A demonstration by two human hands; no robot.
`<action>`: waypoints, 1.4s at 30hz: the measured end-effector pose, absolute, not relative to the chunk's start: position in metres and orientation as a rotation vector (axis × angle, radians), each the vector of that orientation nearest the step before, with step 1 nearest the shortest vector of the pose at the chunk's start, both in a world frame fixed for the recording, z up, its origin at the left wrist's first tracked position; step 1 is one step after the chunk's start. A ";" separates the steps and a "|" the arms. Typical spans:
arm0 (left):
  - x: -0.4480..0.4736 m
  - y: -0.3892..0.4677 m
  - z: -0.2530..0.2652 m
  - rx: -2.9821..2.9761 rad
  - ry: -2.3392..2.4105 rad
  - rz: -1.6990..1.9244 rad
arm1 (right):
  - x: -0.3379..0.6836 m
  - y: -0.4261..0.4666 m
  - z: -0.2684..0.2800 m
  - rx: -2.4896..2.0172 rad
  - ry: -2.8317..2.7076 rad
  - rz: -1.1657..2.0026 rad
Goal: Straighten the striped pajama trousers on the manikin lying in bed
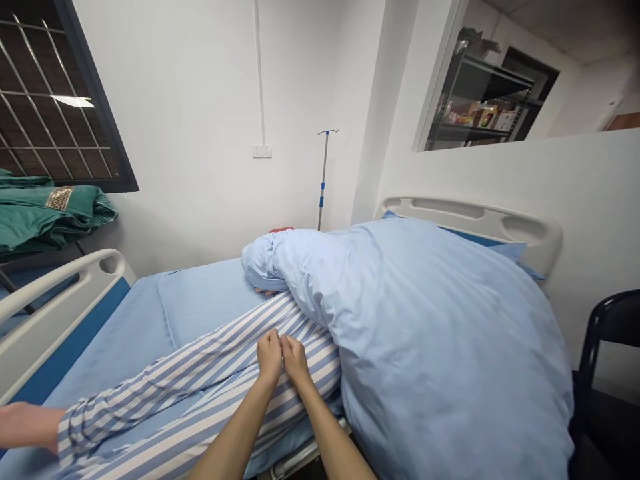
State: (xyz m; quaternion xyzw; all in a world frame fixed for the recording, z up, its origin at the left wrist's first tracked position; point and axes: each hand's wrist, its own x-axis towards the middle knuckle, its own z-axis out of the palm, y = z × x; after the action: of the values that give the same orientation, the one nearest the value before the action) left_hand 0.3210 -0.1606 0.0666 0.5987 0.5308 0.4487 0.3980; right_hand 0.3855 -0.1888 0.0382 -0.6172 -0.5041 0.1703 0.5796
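My left hand [270,355] and my right hand [294,359] are both closed, side by side, over the thigh of a person lying on the bed. Blue-and-white striped trousers [200,357] cover that person's legs. The undersides of my fingers face away, so whether they pinch the cloth is hidden. To the right of my hands, a light blue quilt [425,320] covers the person's upper body. One bare ankle [35,425] shows at the lower left, past the trouser cuff.
A blue sheet [200,293] covers the bed between a footboard [103,267] and a headboard [540,230]. Beyond it stands an IV pole [324,173] near the wall. A black chair [595,340] is at right; green fabric [60,217] lies at left.
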 end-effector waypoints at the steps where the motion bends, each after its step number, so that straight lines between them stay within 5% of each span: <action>1: 0.326 -0.159 0.066 1.462 1.336 1.165 | 0.387 -0.188 0.038 -1.418 -1.154 0.417; 19: 0.331 -0.176 0.037 1.824 1.475 1.010 | 0.392 -0.189 0.039 -1.399 -1.116 0.494; 28: 0.333 -0.178 0.036 1.871 1.509 0.902 | 0.407 -0.189 0.073 -1.590 -1.397 0.256; 42: 0.337 -0.180 0.033 1.880 1.489 0.930 | 0.413 -0.191 0.037 -1.512 -1.244 0.365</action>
State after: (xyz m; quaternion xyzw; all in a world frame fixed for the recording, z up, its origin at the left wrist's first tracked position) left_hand 0.3375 -0.1800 0.0331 0.7015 0.5556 0.3469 0.2807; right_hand 0.4129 -0.1911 0.0369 -0.6370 -0.5243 0.1540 0.5437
